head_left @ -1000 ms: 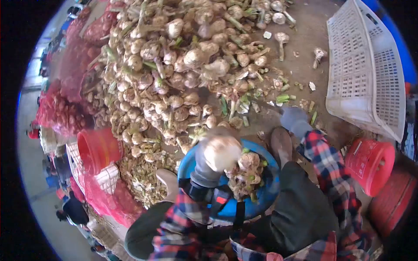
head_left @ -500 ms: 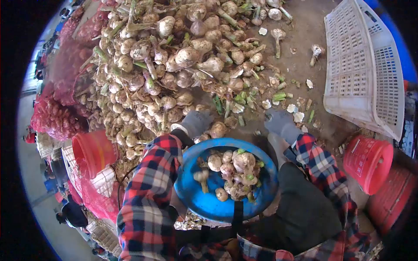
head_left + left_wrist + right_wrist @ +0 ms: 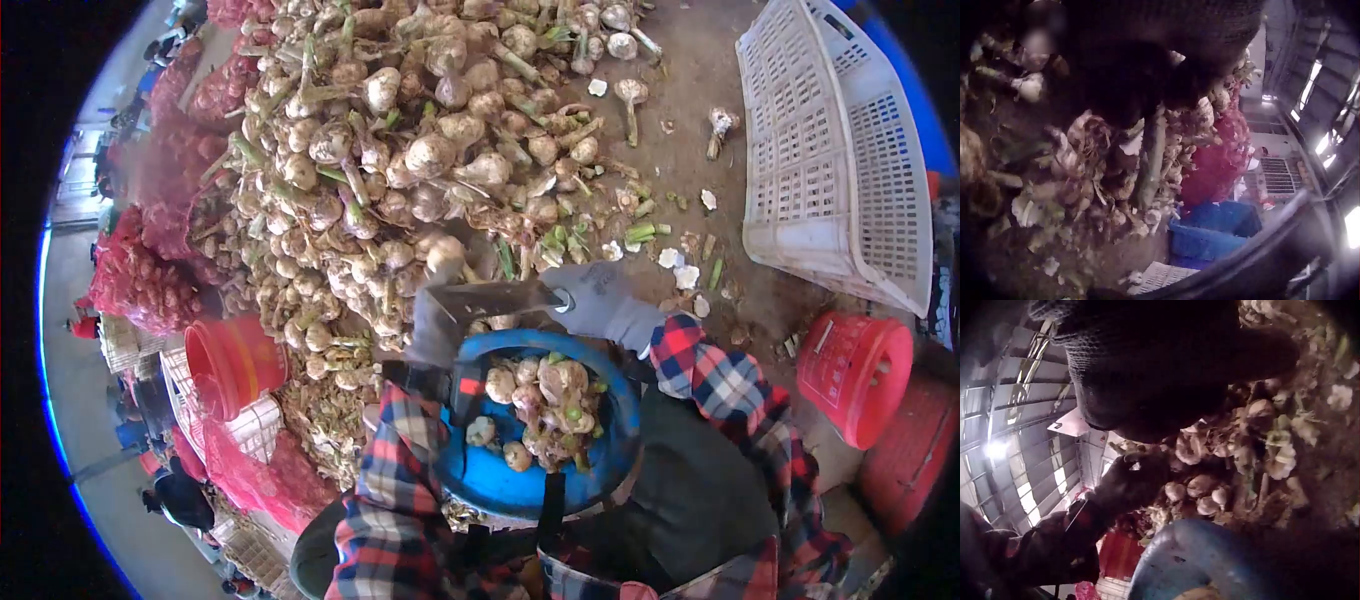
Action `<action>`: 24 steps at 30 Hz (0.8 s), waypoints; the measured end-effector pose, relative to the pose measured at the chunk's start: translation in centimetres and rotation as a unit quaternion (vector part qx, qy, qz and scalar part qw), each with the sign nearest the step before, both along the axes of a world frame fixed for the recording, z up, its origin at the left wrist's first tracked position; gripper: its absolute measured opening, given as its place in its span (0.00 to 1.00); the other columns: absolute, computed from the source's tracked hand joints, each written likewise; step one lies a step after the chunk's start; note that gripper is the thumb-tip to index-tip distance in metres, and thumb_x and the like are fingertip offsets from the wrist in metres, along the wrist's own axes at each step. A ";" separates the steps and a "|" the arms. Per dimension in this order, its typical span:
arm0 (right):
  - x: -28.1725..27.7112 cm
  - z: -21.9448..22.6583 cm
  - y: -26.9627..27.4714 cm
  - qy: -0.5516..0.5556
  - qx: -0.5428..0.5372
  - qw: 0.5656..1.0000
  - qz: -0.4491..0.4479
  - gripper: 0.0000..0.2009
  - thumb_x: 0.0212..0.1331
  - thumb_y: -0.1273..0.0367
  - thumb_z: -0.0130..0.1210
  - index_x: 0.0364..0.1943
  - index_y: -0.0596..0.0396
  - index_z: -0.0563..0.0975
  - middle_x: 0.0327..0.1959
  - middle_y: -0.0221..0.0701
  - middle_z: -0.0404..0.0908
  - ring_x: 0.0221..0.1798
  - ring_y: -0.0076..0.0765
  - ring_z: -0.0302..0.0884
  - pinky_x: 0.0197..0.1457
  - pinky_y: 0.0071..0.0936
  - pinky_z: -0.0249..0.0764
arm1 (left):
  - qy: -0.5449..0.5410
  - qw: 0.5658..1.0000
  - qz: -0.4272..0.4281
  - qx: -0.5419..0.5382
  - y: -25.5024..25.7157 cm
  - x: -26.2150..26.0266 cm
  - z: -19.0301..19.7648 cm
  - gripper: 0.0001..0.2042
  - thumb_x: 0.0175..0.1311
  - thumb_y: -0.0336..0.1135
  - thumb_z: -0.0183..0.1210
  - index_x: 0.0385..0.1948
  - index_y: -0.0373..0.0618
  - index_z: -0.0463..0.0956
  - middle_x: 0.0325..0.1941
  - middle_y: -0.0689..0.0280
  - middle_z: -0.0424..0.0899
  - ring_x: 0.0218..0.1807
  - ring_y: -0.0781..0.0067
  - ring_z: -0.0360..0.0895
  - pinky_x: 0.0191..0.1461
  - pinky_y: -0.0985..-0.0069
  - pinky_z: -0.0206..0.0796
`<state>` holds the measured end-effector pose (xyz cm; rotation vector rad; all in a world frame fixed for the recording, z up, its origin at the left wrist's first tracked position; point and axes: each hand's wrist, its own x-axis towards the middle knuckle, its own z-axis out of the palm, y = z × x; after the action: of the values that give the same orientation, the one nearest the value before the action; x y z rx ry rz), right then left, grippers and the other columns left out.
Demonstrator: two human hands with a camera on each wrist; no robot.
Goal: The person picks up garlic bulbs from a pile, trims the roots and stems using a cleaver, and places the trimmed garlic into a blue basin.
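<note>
Apparently, the left hand (image 3: 434, 328) grips a bulb (image 3: 445, 257), presumably steadying it against the knife (image 3: 500, 297) clasped in the right hand (image 3: 603, 306).

Brown floor (image 3: 690, 135) under heaped garlic (image 3: 428, 157), green stem pieces (image 3: 640, 234), a white perforated crate (image 3: 798, 160)

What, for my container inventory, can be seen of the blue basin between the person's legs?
The blue basin is round, shallow and plastic-looking, with a thick, rounded rim bearing dark smudges. It sits upright. Garlic bulbs lie inside, mostly heaped, a few apart toward the left. A black strap overlaps its near rim. Its underside is hidden.
</note>
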<state>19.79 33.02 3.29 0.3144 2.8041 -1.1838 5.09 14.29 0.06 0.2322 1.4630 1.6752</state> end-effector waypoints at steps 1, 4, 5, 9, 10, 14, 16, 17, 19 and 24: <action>-0.2 -0.9 -0.2 0.023 -0.005 0.999 -0.035 0.13 0.43 0.58 0.47 0.32 0.46 0.73 0.29 0.36 0.75 0.31 0.45 0.73 0.35 0.37 0.69 | 0.224 0.974 -0.031 -0.029 -0.1 0.9 -1.1 0.14 0.50 0.27 0.49 0.40 0.37 0.66 0.37 0.64 0.74 0.31 0.68 0.72 0.34 0.72 0.66; -0.2 -1.7 0.1 -0.018 -0.002 0.997 -0.073 0.13 0.42 0.59 0.48 0.32 0.46 0.73 0.28 0.36 0.76 0.31 0.45 0.73 0.36 0.37 0.69 | -0.268 0.937 0.201 0.094 2.4 3.8 2.1 0.12 0.51 0.22 0.45 0.39 0.37 0.68 0.36 0.67 0.74 0.33 0.72 0.71 0.38 0.74 0.66; -0.1 -2.6 0.3 -0.034 -0.029 0.994 -0.102 0.12 0.42 0.59 0.48 0.30 0.46 0.73 0.27 0.37 0.76 0.31 0.45 0.73 0.36 0.38 0.69 | -0.164 0.972 0.145 0.083 2.5 3.8 2.5 0.10 0.51 0.26 0.47 0.37 0.38 0.68 0.36 0.62 0.73 0.41 0.71 0.69 0.47 0.74 0.60; 0.2 -0.4 0.8 -0.033 0.013 0.991 -0.130 0.10 0.42 0.60 0.47 0.29 0.45 0.73 0.27 0.36 0.76 0.31 0.43 0.74 0.35 0.36 0.69 | -0.022 0.994 0.027 -0.099 2.6 4.0 3.4 0.12 0.50 0.25 0.49 0.39 0.41 0.69 0.31 0.69 0.75 0.38 0.72 0.70 0.43 0.77 0.62; -0.1 0.3 0.8 -0.036 0.013 0.990 -0.133 0.10 0.42 0.60 0.47 0.29 0.45 0.73 0.27 0.36 0.76 0.31 0.43 0.74 0.35 0.36 0.69 | -0.025 0.994 0.025 -0.099 2.1 3.7 2.8 0.12 0.50 0.25 0.49 0.39 0.41 0.69 0.31 0.69 0.75 0.38 0.72 0.70 0.43 0.77 0.62; -1.0 1.0 0.3 -0.066 0.039 0.997 0.001 0.09 0.43 0.62 0.44 0.28 0.44 0.73 0.26 0.34 0.76 0.31 0.42 0.74 0.35 0.37 0.69 | 0.268 0.954 -0.104 -0.082 0.6 3.4 0.4 0.12 0.52 0.27 0.47 0.39 0.41 0.69 0.34 0.67 0.75 0.34 0.75 0.71 0.35 0.80 0.65; -1.0 1.5 0.0 -0.049 0.047 0.998 0.004 0.10 0.42 0.61 0.45 0.30 0.44 0.72 0.26 0.33 0.76 0.31 0.42 0.74 0.35 0.38 0.69 | -0.006 0.997 0.016 -0.081 0.7 4.0 0.4 0.11 0.57 0.34 0.43 0.38 0.39 0.69 0.34 0.65 0.74 0.31 0.76 0.71 0.32 0.81 0.65; -1.0 1.8 0.0 -0.052 0.047 0.998 0.004 0.10 0.42 0.61 0.45 0.30 0.44 0.72 0.26 0.33 0.76 0.31 0.42 0.74 0.35 0.38 0.69 | 0.027 0.994 0.046 -0.091 1.1 4.6 0.2 0.13 0.59 0.35 0.39 0.38 0.38 0.68 0.33 0.66 0.74 0.30 0.78 0.70 0.31 0.81 0.64; -1.0 2.7 0.0 -0.084 0.059 0.994 0.029 0.11 0.42 0.61 0.46 0.31 0.44 0.72 0.27 0.33 0.76 0.31 0.42 0.74 0.36 0.39 0.69 | 0.068 0.996 0.004 -0.066 0.9 4.6 0.9 0.14 0.60 0.40 0.40 0.39 0.41 0.67 0.32 0.67 0.73 0.31 0.78 0.70 0.31 0.81 0.64; -0.7 1.6 -0.1 -0.057 0.044 0.997 0.027 0.10 0.41 0.62 0.47 0.30 0.45 0.72 0.27 0.33 0.76 0.31 0.41 0.74 0.36 0.38 0.69 | -0.063 0.997 0.037 0.004 1.4 5.7 1.6 0.14 0.58 0.40 0.44 0.42 0.43 0.65 0.32 0.67 0.73 0.34 0.76 0.70 0.33 0.80 0.65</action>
<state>19.11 32.96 4.91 0.3003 2.7513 -0.9999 10.79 15.65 1.67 0.0765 1.3858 1.7235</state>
